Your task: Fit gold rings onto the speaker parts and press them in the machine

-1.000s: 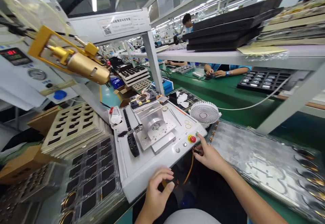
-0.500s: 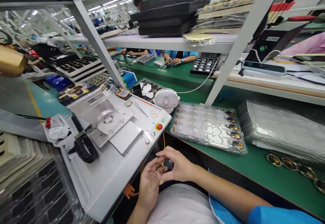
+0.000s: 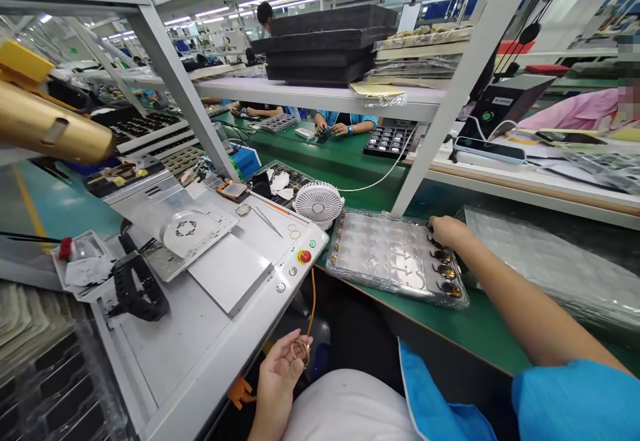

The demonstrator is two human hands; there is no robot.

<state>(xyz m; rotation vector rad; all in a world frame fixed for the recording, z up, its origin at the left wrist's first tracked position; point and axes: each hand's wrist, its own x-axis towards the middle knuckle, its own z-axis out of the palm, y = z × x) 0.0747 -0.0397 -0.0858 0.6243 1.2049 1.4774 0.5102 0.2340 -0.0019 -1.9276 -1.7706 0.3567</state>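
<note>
My left hand (image 3: 278, 378) rests in my lap below the machine's front edge and pinches a small copper coil ring (image 3: 301, 350) between its fingertips. My right hand (image 3: 447, 230) is stretched out to the far right corner of a clear plastic blister tray (image 3: 380, 251). Its fingers are curled down onto the column of gold round parts (image 3: 445, 272) there; what they hold, if anything, is hidden. A white machine base (image 3: 220, 321) with a round metal fixture plate (image 3: 187, 228) stands to my left.
A red stop button (image 3: 305, 256) sits at the machine's front corner and a small white fan (image 3: 319, 204) behind it. A gold cylindrical tool (image 3: 50, 131) hangs at upper left. More clear trays (image 3: 550, 261) lie right. A shelf post (image 3: 450, 88) rises behind the tray. Other people work across the green bench.
My right hand has left my left hand in my lap and reached out to the tray's far right corner. The coil ring stays in my left hand. The view turned slightly left.
</note>
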